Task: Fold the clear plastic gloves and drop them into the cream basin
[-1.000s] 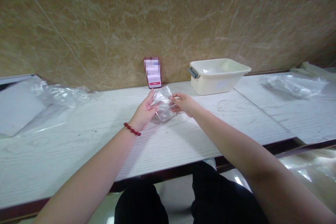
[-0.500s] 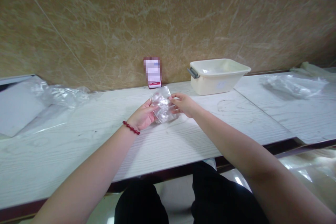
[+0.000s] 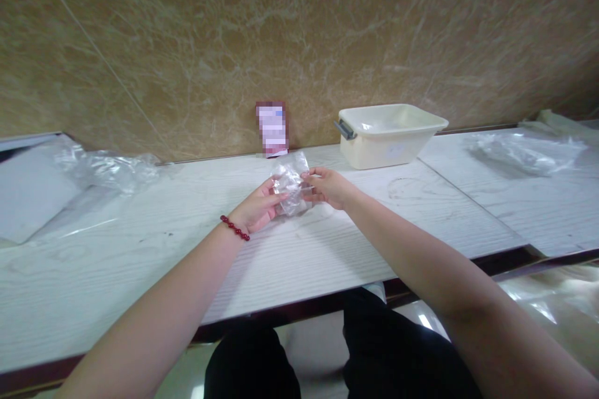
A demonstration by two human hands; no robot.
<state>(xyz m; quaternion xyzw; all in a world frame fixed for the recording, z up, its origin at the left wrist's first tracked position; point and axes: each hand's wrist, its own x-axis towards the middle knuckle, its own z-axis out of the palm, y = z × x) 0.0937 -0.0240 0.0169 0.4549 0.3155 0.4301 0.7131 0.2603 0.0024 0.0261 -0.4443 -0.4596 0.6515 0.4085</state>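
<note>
A small clear plastic bag (image 3: pixel 291 184), crinkled and shiny, is held between both hands over the white wood-grain table (image 3: pixel 299 262). My left hand (image 3: pixel 262 204), below a dark red bead bracelet (image 3: pixel 234 228), grips the bag's left side with the thumb on top. On the right side, my right hand (image 3: pixel 327 188) pinches the bag's edge between thumb and fingers. Whether anything lies inside the bag is too unclear to tell. Just behind it, a blurred upright card or screen (image 3: pixel 272 129) leans against the wall.
A cream plastic bin (image 3: pixel 388 143) with a grey handle stands by the marble-patterned wall (image 3: pixel 299 43). Clear plastic bags (image 3: pixel 528 153) lie at the right. At the left are crumpled plastic (image 3: pixel 121 169) and a white sheet (image 3: pixel 37 190). The table's front edge runs above my legs.
The bag has shifted slightly and its folds look different. My left hand has moved a little to the right; my right hand is nearly unchanged, and both still hold the bag.
</note>
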